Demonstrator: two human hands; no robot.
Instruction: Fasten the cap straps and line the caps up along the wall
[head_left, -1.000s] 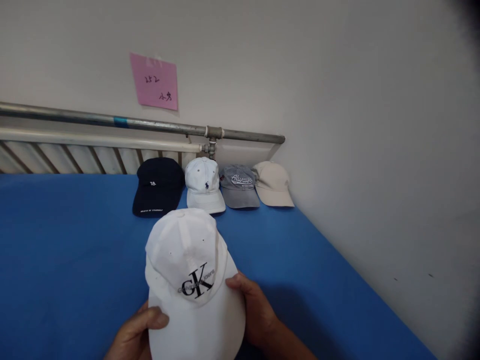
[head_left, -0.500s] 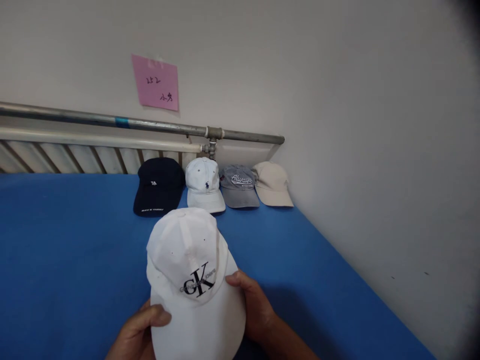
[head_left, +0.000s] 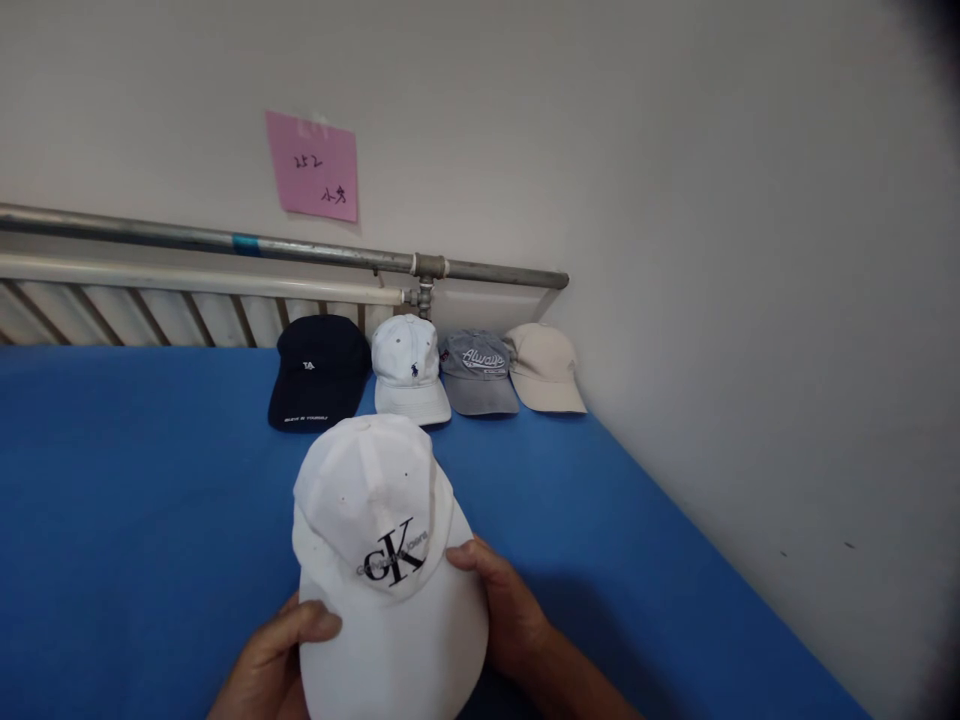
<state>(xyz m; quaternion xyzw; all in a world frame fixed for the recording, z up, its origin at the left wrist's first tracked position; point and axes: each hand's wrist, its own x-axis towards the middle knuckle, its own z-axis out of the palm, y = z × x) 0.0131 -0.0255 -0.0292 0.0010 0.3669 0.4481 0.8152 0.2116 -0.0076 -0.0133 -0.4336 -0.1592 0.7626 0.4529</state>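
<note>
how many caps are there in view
5. A white cap is between left hand and right hand; beyond it on the blue surface, left to right, sit a navy cap, pale cap, gray cap and beige cap. Others behind these could be hidden.

Pink note [head_left: 313, 180] bears "252", held white cap [head_left: 394, 610] "CK", grey cap [head_left: 480, 385] "Always", dark cap [head_left: 319, 385] "TA".

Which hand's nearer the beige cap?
Right. Right hand is in front of the beige cap, at the right edge of the held white cap; left hand is farther, at its left edge.
</note>
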